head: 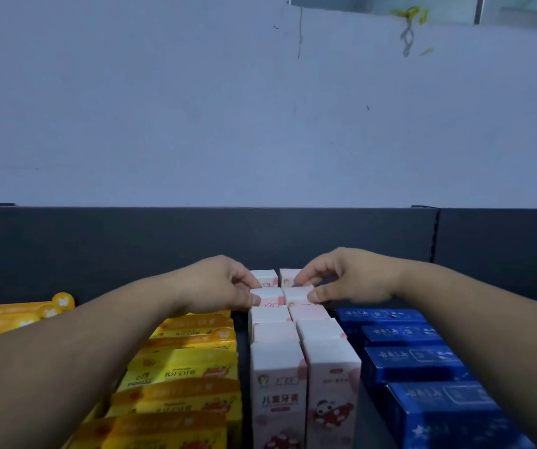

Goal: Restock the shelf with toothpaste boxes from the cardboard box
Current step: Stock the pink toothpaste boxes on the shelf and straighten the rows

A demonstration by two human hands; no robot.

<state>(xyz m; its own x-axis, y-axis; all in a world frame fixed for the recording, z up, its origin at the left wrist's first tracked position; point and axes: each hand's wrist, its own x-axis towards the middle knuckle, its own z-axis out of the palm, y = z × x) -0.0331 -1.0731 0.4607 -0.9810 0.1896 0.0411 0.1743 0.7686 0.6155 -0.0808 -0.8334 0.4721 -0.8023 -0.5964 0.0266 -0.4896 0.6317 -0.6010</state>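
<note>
Two rows of upright pink-and-white toothpaste boxes [277, 380] run from front to back down the middle of the dark shelf [98, 247]. My left hand [218, 286] reaches to the back of the left row, its fingers and thumb pinching a rear pink box [268, 296]. My right hand [345, 280] mirrors it on the right row, fingers curled on a rear pink box [296, 294]. The cardboard box is out of view.
Yellow toothpaste packs [183, 371] fill the shelf to the left under my left forearm. Blue toothpaste boxes [413, 361] stand in a row to the right. The shelf's dark back panel rises behind, with a pale wall [196, 108] above it.
</note>
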